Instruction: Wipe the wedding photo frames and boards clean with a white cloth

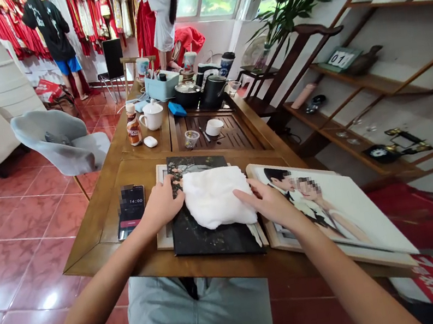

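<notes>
A folded white cloth point(218, 197) lies on a dark, flat picture panel point(213, 240) at the near edge of the wooden table. At the cloth's left edge is my left hand point(165, 201), its fingers apart and the fingertips against the cloth and panel. My right hand point(271, 202) is at the opposite edge, thumb laid on top of the cloth and the other fingers curled at its side. Beneath the dark panel, a pale frame point(165, 239) sticks out on the left. To the right rests a framed couple photo point(355, 199), partly behind my right forearm.
A phone point(131, 212) showing 14:00 lies left of the panel. Beyond are a small plastic cup point(191, 139), a white bowl point(214, 127), a lidded mug point(152, 116), a bottle point(133, 125) and a black kettle point(213, 92). Two people stand near hanging red garments.
</notes>
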### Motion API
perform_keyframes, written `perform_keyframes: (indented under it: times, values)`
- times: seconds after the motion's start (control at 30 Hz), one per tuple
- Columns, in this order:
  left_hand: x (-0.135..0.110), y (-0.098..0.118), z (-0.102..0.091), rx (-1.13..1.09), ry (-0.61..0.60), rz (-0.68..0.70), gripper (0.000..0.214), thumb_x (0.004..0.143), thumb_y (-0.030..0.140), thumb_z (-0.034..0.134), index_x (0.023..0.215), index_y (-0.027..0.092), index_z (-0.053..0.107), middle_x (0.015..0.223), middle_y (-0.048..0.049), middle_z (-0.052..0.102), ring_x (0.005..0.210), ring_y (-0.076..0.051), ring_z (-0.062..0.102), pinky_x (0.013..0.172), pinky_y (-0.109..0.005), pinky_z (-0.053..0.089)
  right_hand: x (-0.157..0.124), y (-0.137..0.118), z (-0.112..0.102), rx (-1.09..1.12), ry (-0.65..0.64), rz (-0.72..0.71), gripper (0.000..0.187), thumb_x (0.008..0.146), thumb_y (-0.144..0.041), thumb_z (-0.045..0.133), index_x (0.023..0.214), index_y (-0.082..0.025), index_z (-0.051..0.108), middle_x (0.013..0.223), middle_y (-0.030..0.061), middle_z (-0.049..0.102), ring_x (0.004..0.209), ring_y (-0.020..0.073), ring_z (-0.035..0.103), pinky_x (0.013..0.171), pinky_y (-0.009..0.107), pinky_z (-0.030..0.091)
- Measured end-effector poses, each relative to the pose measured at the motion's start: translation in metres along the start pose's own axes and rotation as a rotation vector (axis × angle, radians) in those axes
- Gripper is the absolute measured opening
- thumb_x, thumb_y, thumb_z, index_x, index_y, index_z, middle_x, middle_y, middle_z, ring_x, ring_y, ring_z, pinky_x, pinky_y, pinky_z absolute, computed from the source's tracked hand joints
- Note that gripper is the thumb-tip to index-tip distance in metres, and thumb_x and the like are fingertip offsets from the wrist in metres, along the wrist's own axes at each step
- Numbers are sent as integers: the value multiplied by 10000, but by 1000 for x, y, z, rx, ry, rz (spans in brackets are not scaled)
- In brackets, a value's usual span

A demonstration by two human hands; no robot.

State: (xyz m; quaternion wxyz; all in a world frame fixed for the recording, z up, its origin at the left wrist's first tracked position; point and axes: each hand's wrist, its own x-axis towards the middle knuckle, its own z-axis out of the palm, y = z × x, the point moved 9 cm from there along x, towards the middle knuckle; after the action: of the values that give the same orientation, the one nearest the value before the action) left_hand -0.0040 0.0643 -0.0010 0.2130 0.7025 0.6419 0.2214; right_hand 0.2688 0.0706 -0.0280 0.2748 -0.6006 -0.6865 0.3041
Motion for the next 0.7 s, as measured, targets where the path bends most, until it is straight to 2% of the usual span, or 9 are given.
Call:
perform_keyframes:
  times: [0.2, 0.3, 0.43, 0.5, 0.63, 0.7]
  values:
    - [8, -9, -7, -263, 78, -70, 530, 864, 214, 645, 1375, 137, 529, 1137, -157, 660, 1082, -341, 655, 1011, -468, 481, -1, 2, 3, 1, 17, 8, 526, 885, -671, 573, 1146, -222, 662, 1074, 91, 769, 973, 301, 698, 852, 406, 531]
    - [11, -19, 0, -456, 120, -140, 557, 816, 192, 687, 1352, 164, 537, 1119, -115, 657, 991, -269, 672, 973, -408, 509, -2, -1, 4, 5, 34, 0, 526, 888, -665, 559, 1149, -218, 654, 1095, 98, 767, 987, 305, 695, 861, 408, 526]
    - [11, -34, 12, -727, 171, -258, 702, 817, 225, 691, 1466, 154, 434, 1067, -86, 668, 867, -200, 679, 846, -331, 543, -3, -7, 4, 21, 60, -10, 505, 882, -637, 560, 1141, -213, 649, 1135, 109, 762, 1017, 310, 697, 887, 407, 525]
    - [10, -35, 17, -850, 163, -285, 680, 806, 251, 695, 1440, 137, 476, 1040, -80, 685, 850, -185, 686, 817, -300, 544, -4, -10, 3, 32, 69, -8, 495, 880, -624, 561, 1143, -213, 646, 1150, 113, 760, 1033, 314, 699, 901, 410, 523]
    - [8, -24, 17, -1023, 79, -284, 521, 757, 296, 737, 1239, 121, 642, 935, -81, 743, 832, -201, 719, 779, -280, 560, -6, -14, 1, 53, 103, 1, 465, 889, -592, 569, 1158, -220, 641, 1188, 114, 755, 1066, 313, 701, 927, 406, 520]
    - [6, -17, 15, -1064, 52, -289, 609, 742, 305, 770, 1309, 147, 611, 926, -73, 765, 799, -210, 732, 745, -290, 574, -6, -15, 0, 62, 124, 6, 433, 891, -573, 577, 1137, -223, 647, 1177, 114, 758, 1076, 312, 700, 929, 398, 519]
